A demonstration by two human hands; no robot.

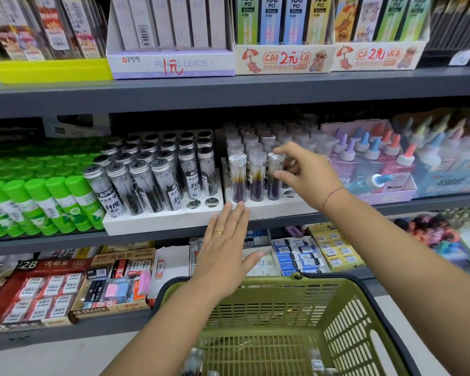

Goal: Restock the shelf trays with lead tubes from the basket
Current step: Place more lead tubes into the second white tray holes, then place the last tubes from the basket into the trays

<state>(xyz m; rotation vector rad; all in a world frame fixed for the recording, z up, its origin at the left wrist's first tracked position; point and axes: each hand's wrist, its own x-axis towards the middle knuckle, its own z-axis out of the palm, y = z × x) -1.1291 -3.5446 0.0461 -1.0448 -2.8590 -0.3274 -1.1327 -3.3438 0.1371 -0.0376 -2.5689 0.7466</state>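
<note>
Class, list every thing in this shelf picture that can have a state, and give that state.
left hand, open, fingertips on the right tray's front edge
right hand, pinching a lead tube's top
lead tube, upright in right tray
left tray, two front holes empty
right tray, front-right holes empty
basket, few tubes at bottom

We look through one wide-angle head camera, facing forward and down, close to the middle shelf (65, 241), with the basket (282, 321) right beneath us.
</note>
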